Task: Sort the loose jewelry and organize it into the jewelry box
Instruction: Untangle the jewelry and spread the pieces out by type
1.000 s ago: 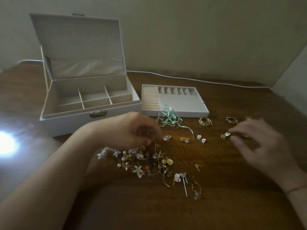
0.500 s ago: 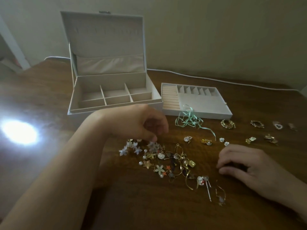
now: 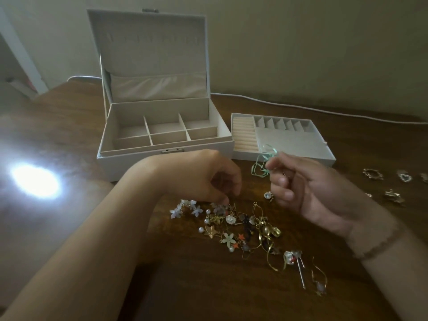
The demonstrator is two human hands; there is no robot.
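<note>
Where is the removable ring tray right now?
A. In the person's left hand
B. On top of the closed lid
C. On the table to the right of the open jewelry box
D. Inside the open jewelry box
C: the ring tray sits on the wooden table just right of the open jewelry box, whose divided compartments look empty.

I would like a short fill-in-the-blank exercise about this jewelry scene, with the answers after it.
1. The lid of the jewelry box is ____.
2. The removable tray sits on the table to the ____ of the box.
3. The ribbon near the right hand is ____ in colour.
4. The left hand reaches into the ____ of loose jewelry.

Answers: open; right; green; pile
</note>
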